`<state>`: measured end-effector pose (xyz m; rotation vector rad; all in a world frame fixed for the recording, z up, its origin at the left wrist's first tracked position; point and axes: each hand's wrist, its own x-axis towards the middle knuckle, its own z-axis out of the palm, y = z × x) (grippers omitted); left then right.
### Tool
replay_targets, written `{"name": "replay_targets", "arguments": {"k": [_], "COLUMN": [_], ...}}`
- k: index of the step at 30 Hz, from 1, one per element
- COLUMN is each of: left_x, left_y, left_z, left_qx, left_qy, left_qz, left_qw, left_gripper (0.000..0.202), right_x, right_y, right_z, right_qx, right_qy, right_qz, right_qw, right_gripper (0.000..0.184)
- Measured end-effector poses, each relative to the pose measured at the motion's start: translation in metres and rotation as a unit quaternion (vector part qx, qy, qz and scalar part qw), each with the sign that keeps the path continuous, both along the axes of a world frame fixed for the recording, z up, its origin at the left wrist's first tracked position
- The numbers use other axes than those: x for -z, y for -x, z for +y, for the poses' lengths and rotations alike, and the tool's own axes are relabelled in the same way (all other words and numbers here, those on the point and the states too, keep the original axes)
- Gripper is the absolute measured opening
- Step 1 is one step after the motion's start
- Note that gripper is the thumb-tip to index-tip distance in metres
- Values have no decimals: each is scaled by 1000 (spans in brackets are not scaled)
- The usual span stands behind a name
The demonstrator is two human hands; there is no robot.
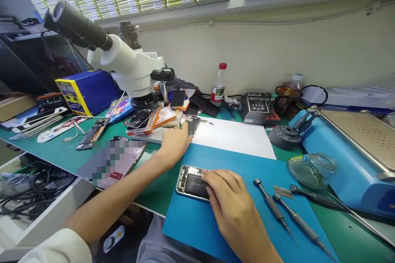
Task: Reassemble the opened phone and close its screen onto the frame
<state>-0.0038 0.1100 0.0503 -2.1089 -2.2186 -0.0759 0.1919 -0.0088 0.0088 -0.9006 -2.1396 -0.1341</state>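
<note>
An opened phone [191, 181] with its battery showing lies on a blue mat [247, 172] in front of me. My right hand [230, 201] rests flat on its right part, fingers stretched over it. My left hand [174, 143] reaches forward to the white sheet [234, 135] and its fingers pinch a small dark phone part [193, 124] at the sheet's near left corner.
A white microscope [123, 63] stands at the back left beside a blue-and-yellow box [86, 90]. Phones and parts [145, 118] lie under it. Two screwdrivers [284, 213], tweezers [311, 197], a glass dish [311, 168], a bottle [218, 85] and a blue machine [348, 160] sit to the right.
</note>
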Motion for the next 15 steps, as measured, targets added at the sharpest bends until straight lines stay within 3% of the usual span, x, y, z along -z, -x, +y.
{"name": "replay_targets", "arguments": {"k": [15], "left_x": [3], "left_y": [-20], "left_z": [10], "left_qx": [-41], "left_qy": [51], "left_qz": [34], "left_qw": [997], "left_gripper": [42], "right_x": [1], "right_y": [-4], "right_z": [-6], "right_qx": [-10], "right_qy": [18], "right_qz": [61], "right_qw": [998], "right_gripper": [32]}}
